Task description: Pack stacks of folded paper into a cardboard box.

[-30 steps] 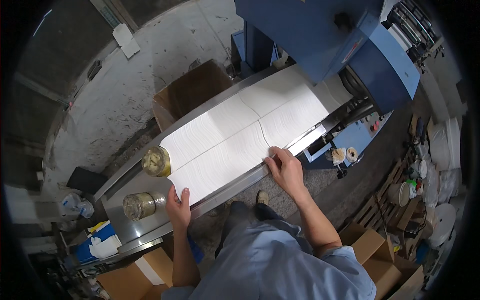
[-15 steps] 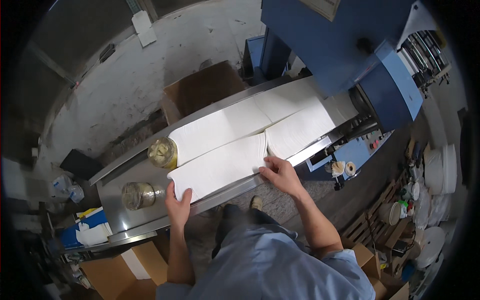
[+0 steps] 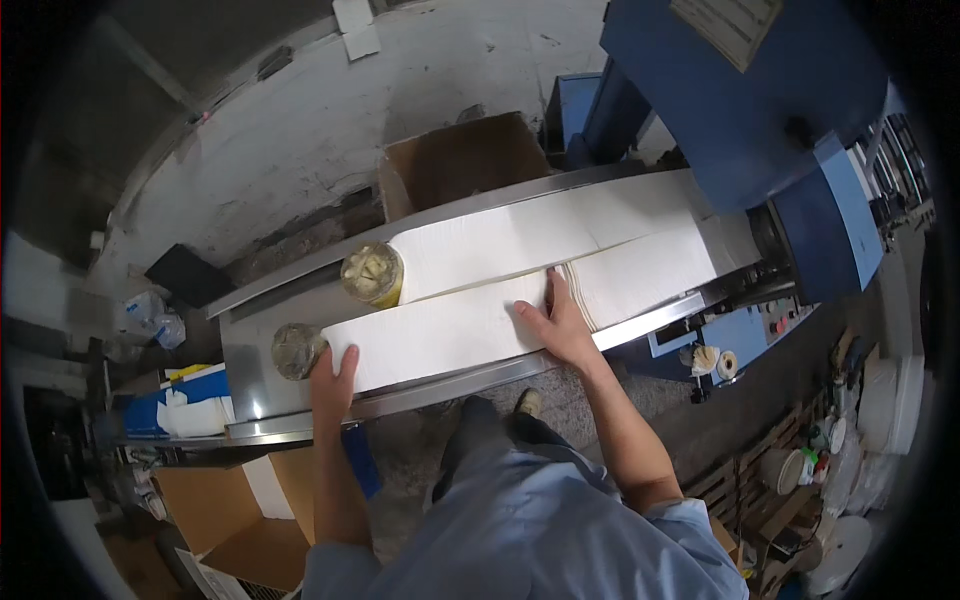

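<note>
Two long rows of stacked white paper sheets lie side by side on a steel table point(image 3: 250, 375), running out of a blue machine point(image 3: 740, 110). My left hand point(image 3: 332, 368) presses flat against the left end of the near row point(image 3: 440, 335). My right hand point(image 3: 555, 318) has its fingers pushed into a split in that row, so a length of stack sits between both hands. A round grey jar-like weight point(image 3: 293, 350) stands just left of my left hand. A yellowish one point(image 3: 372, 273) caps the end of the far row point(image 3: 520, 240).
An open brown carton point(image 3: 455, 165) stands behind the table. More cartons point(image 3: 225, 510) sit on the floor at lower left, next to a blue-and-white box point(image 3: 190, 400). Stacked white plates and tubs point(image 3: 860, 450) crowd the right side. A blue control box point(image 3: 725, 340) hangs under the table.
My right hand has slid from the near edge of the row up into the split in it. My left hand stays at the row's left end.
</note>
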`<state>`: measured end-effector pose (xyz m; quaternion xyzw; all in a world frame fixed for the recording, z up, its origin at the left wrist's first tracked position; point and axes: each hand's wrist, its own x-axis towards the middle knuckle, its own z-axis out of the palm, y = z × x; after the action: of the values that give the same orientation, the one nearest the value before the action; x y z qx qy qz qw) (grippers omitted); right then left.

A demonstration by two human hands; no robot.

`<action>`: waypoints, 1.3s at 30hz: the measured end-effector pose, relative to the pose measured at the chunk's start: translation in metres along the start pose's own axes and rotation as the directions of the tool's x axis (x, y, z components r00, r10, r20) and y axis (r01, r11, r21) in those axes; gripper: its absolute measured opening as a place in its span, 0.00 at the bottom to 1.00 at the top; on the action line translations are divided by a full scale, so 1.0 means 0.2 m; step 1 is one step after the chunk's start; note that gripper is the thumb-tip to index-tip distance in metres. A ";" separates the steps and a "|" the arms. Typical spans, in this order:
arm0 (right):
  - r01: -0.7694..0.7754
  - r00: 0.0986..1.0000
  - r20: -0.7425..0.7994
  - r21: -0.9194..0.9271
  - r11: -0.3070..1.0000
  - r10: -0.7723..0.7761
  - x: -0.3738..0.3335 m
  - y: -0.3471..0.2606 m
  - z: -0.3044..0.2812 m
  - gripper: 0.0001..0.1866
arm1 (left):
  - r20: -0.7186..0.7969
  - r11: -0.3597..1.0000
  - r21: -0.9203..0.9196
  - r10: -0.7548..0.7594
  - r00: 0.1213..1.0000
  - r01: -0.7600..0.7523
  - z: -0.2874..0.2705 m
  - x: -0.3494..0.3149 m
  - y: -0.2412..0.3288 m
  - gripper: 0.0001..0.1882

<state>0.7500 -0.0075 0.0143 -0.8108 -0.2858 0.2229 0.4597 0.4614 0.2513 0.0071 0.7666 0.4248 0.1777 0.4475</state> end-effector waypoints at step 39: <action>0.427 0.876 0.018 0.434 0.793 -0.481 -0.89 -0.81 0.83 0.49 | -0.687 0.928 -0.287 -0.025 0.726 -0.239 -0.66 -1.32 -0.14 0.39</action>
<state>0.4726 0.0437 0.0935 -0.5849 -0.4465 0.2130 0.6428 0.2100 0.1151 0.0835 0.5778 0.4733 0.5449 0.3809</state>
